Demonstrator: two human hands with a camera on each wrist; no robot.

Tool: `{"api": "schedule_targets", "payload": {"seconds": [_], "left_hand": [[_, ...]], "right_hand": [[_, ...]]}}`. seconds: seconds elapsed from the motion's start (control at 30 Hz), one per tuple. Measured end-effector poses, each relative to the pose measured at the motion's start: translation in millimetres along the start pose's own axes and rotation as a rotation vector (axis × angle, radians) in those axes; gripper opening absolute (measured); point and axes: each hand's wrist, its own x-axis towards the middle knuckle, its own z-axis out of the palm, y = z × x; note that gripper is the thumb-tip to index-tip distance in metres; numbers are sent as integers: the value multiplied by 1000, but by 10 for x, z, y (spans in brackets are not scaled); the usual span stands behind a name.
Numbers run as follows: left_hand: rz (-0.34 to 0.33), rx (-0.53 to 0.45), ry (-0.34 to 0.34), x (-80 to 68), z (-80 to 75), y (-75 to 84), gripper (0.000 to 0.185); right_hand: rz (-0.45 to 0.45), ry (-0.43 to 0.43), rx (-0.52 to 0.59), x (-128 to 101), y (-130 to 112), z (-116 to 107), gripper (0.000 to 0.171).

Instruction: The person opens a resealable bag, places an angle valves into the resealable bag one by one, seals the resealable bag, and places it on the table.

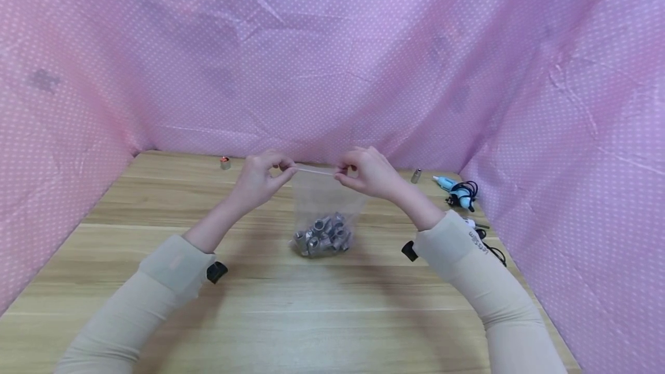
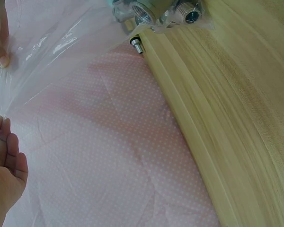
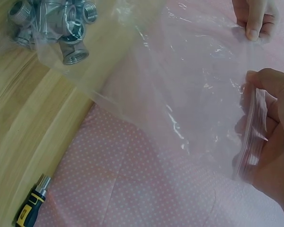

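A clear zip bag (image 1: 328, 195) hangs between both hands, with several grey metal pipe fittings (image 1: 323, 235) gathered in its bottom. My left hand (image 1: 262, 178) pinches the left end of the bag's top strip between thumb and fingers. At the right end, my right hand (image 1: 369, 173) grips the same strip; the right wrist view shows the thumb (image 3: 262, 80) pressing along the zip edge (image 3: 250, 127). The strip is stretched nearly straight. Threaded ends show on the fittings (image 2: 187, 12) in the left wrist view. Whether the zip is fully closed cannot be seen.
Toward the back of the wooden table (image 1: 291, 316) stand a small metal piece (image 1: 225, 163) and a metal cylinder (image 1: 416, 176). A light-blue corded tool (image 1: 457, 190) and black cable (image 1: 493, 250) lie at the right edge. A yellow-black screwdriver (image 3: 31, 205) shows too. Pink dotted cloth (image 1: 332, 62) encloses the table.
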Motion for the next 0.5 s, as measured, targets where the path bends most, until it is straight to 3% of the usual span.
{"api": "schedule_targets", "payload": {"seconds": [0.5], "left_hand": [[-40, 6, -23, 36, -14, -54, 6]], "right_hand": [[28, -4, 17, -107, 139, -54, 8]]}}
